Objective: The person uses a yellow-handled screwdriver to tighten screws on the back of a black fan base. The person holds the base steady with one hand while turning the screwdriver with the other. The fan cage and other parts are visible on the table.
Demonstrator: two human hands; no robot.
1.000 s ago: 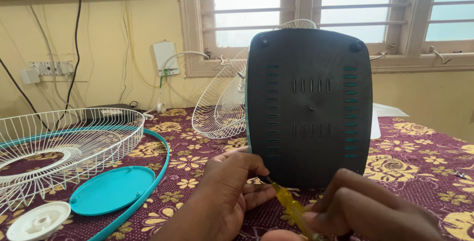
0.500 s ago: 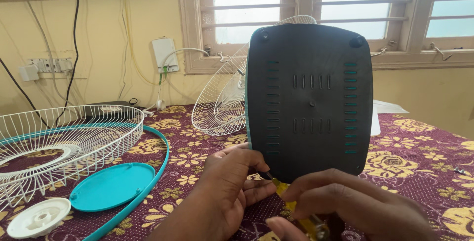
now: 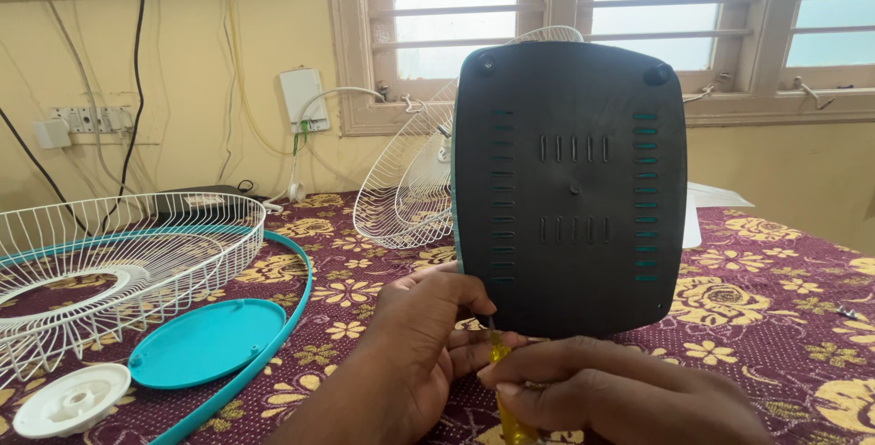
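Observation:
A black plastic fan base stands on edge before me, its vented underside facing me, with a teal rim down its left side. My left hand grips the base's lower left corner and also touches the screwdriver shaft. My right hand is wrapped around a yellow-handled screwdriver, whose tip points up at the base's lower left corner. A white wire fan guard leans behind the base.
On the maroon floral tablecloth at left lie another white wire guard, a teal ring, a teal round cap and a white round piece. A small screw lies far right. Window and wall sockets behind.
My right hand has slid left and closed more fully around the screwdriver, turning it more upright under the base's corner. The base sits slightly higher in view. My left hand has stayed put.

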